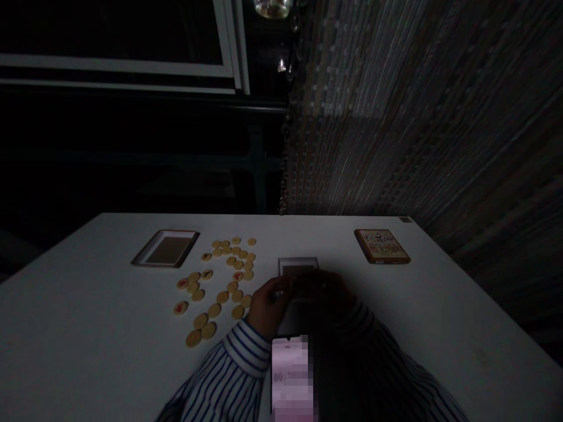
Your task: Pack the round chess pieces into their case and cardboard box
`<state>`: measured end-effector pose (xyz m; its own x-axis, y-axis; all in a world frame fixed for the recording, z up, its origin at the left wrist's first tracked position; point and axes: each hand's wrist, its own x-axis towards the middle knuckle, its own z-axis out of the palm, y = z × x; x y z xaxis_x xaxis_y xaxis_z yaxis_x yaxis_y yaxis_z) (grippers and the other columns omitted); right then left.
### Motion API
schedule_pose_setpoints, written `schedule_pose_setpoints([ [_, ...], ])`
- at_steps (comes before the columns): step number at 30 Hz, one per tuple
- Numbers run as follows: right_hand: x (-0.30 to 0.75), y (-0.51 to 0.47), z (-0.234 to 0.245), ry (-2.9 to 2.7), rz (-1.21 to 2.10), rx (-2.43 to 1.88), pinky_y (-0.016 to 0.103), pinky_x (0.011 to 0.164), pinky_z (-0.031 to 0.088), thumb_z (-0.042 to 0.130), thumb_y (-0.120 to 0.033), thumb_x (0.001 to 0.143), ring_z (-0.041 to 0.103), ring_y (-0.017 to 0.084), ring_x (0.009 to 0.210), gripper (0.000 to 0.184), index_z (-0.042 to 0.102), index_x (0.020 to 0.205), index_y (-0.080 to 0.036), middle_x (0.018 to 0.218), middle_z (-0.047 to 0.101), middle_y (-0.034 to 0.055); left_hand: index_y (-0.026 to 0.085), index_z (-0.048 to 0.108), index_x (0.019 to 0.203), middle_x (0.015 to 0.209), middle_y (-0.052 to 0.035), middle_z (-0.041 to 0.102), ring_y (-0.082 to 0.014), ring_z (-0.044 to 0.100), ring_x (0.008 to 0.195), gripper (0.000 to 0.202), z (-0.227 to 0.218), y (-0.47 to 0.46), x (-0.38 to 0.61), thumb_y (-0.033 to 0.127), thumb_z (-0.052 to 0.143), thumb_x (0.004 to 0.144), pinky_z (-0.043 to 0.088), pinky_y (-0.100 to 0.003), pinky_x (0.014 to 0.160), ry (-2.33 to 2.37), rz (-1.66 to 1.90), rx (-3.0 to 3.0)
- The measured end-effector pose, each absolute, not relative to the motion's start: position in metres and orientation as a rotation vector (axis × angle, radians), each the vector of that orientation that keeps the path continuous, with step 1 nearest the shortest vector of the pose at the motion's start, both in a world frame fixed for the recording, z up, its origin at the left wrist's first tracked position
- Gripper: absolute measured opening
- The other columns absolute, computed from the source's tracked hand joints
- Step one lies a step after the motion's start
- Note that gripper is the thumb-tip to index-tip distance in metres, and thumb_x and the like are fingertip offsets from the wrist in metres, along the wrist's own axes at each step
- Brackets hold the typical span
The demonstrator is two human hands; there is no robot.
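My left hand (268, 305) is closed, thumb and fingertips pinched together over a small open box (298, 261). My right hand (323, 293) lies in deep shadow and meets the left fingertips there, its fingers curled. Whatever is between the fingers is too dark to make out. The box's far rim and brown inside show beyond my hands; its near part is covered. To the left of my hands, many round wooden Chinese chess pieces (222, 297) lie scattered, mostly blank side up. A few show red or dark characters, such as the red-marked piece (180, 308).
An open shallow box (169, 248) lies at the back left of the white table (109, 328). A printed box lid (382, 245) with characters lies at the back right. Below my hands is a lit phone (285, 369). Behind the table hangs a bead curtain (365, 117).
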<state>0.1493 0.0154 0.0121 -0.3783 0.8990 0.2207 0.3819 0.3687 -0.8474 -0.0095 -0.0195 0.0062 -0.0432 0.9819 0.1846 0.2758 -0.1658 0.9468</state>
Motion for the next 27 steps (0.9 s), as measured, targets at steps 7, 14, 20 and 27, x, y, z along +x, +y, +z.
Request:
schedule_pose_setpoints([
  [7,0.150,0.015,0.018,-1.992,0.886,-1.132,0.031,0.072,0.052,0.049,-0.034,0.080,0.062,0.017,0.083,0.023,0.065,0.090,-0.024,0.089,0.068,0.0024,0.018,0.064,0.089,0.086,-0.0039,0.069,-0.0165,0.063,0.082,0.022,0.010,-0.020,-0.010,0.024,0.056,0.070,0.050,-0.029,0.077,1.400,1.265,1.517],
  [14,0.148,0.013,0.018,-1.980,0.844,-1.120,0.030,0.071,0.051,0.049,-0.035,0.079,0.062,0.016,0.080,0.020,0.065,0.089,-0.027,0.087,0.068,0.0005,0.017,0.064,0.089,0.086,-0.0044,0.069,-0.0160,0.063,0.081,0.022,0.009,-0.020,-0.011,0.025,0.056,0.070,0.050,-0.028,0.076,1.393,1.311,1.459],
  [20,0.146,0.012,0.022,-1.963,0.843,-1.184,0.029,0.067,0.052,0.051,-0.038,0.078,0.063,0.016,0.076,0.022,0.066,0.086,-0.025,0.082,0.068,0.0014,0.017,0.064,0.090,0.087,-0.0049,0.068,-0.0165,0.062,0.083,0.023,0.009,-0.020,-0.012,0.025,0.056,0.070,0.049,-0.029,0.078,1.396,1.301,1.450],
  [27,0.146,0.011,0.031,-2.025,0.784,-1.243,0.027,0.059,0.051,0.050,-0.039,0.077,0.063,0.016,0.069,0.023,0.066,0.080,-0.023,0.076,0.068,0.0022,0.017,0.064,0.093,0.092,-0.0042,0.068,-0.0165,0.061,0.087,0.025,0.007,-0.020,-0.012,0.028,0.056,0.072,0.048,-0.028,0.081,1.368,1.271,1.457],
])
